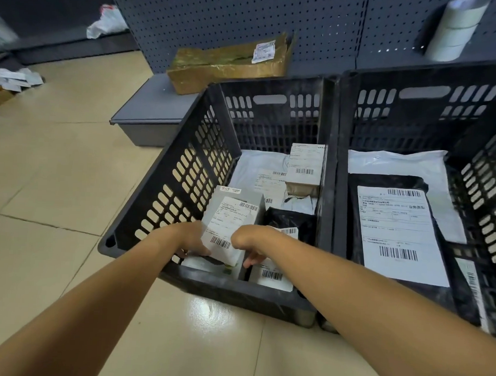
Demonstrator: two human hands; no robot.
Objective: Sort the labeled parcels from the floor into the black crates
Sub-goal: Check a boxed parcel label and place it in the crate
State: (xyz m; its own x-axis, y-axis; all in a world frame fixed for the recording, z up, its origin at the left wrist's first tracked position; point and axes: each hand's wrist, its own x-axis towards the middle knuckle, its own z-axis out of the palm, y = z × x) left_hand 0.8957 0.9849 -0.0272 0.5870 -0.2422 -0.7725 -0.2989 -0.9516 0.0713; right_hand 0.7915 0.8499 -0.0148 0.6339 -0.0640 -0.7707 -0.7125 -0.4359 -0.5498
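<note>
Beige floor tiles and a dark pegboard wall frame two black slatted crates standing side by side, their walls touching. Both of a person's bare arms reach over the near rim of the left crate. The left hand holds the lower edge of a grey labeled parcel, which leans tilted in the crate's near corner, barcode label facing up; its fingers are curled under the parcel and largely hidden. The right hand is bent down at the wrist, fingers curled, fingertips touching a small white-labeled parcel at the crate's 6 o'clock edge; whether it grips that parcel cannot be told. At 12 o'clock from the hands lie a white mailer bag and a small brown box with a barcode label. A black bag sits just beside the right hand at 1 o'clock. The right crate, at 3 o'clock, holds a large black mailer with a big shipping label, lying on a white bag. At 12 o'clock beyond the crates, a torn cardboard box rests on a low grey shelf base. Rolls of tape stand at 1 o'clock.
</note>
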